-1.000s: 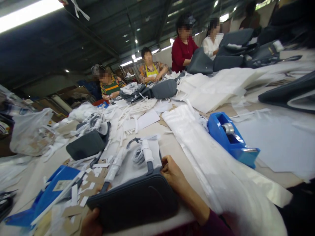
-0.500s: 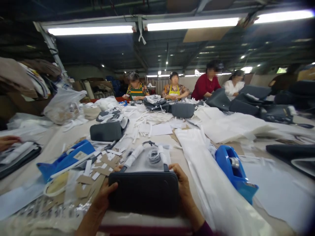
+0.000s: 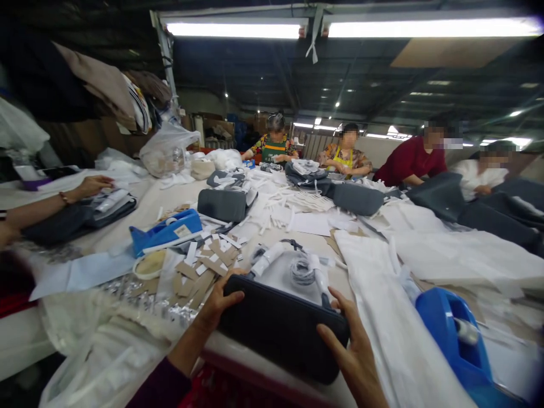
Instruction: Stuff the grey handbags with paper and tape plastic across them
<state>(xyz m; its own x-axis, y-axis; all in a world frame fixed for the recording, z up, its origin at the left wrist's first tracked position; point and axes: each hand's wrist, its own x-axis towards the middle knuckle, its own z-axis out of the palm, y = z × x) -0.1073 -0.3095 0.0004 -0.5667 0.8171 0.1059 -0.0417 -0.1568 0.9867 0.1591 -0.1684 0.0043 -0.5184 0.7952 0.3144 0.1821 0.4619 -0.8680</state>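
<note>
A dark grey handbag (image 3: 280, 326) is held between my hands at the table's near edge, its flat side toward me and tilted down to the right. My left hand (image 3: 223, 303) grips its upper left corner, thumb on the front face. At the right end, my right hand (image 3: 348, 340) clasps the bag, thumb across the front and fingers over the top edge. White-wrapped handles (image 3: 270, 258) stand up behind the bag. Between them shows a coiled grey cord or strap (image 3: 301, 269) in clear wrapping.
Blue tape dispensers (image 3: 168, 229) (image 3: 454, 334) stand to the left and right. Cardboard scraps (image 3: 206, 269) lie left of the bag, and white sheet material (image 3: 378, 294) stretches along the right. A co-worker's hand (image 3: 91, 187) rests by another bag at left. Several people work across the table.
The view has turned left. The bag has tipped, its right end lower, and my right thumb has come onto its front. More of the co-worker's arm at left now shows.
</note>
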